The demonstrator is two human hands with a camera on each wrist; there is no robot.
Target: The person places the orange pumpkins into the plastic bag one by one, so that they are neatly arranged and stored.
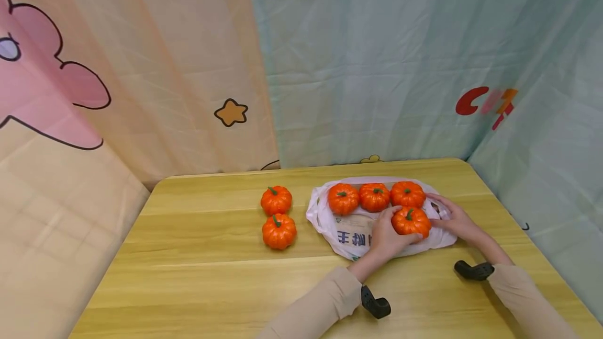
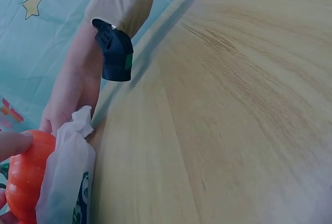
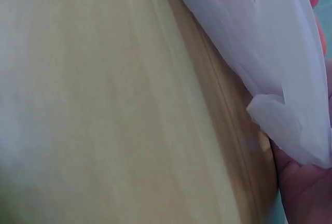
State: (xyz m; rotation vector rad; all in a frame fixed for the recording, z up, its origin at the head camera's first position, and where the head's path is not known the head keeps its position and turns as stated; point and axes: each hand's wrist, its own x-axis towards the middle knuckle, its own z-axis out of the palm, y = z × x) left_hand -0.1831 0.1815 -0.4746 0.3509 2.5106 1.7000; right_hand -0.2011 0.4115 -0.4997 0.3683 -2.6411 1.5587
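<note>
A white plastic bag (image 1: 350, 239) lies flat on the wooden table (image 1: 198, 276) at the right. Three orange toy pumpkins (image 1: 374, 197) sit in a row on its far part. My left hand (image 1: 390, 232) grips a fourth pumpkin (image 1: 411, 222) on the bag's near right part; the left wrist view shows a fingertip (image 2: 13, 143) on that pumpkin (image 2: 26, 182). My right hand (image 1: 449, 214) holds the bag's right edge beside it, and the bag's film (image 3: 280, 79) drapes over its palm (image 3: 303, 193). Two more pumpkins (image 1: 278, 216) stand on bare wood left of the bag.
Printed cloth curtains (image 1: 188, 67) close off the table at the back and on both sides. Bare wood stretches across the table's front and left. Black wrist-worn cameras (image 1: 375, 305) sit on both sleeves.
</note>
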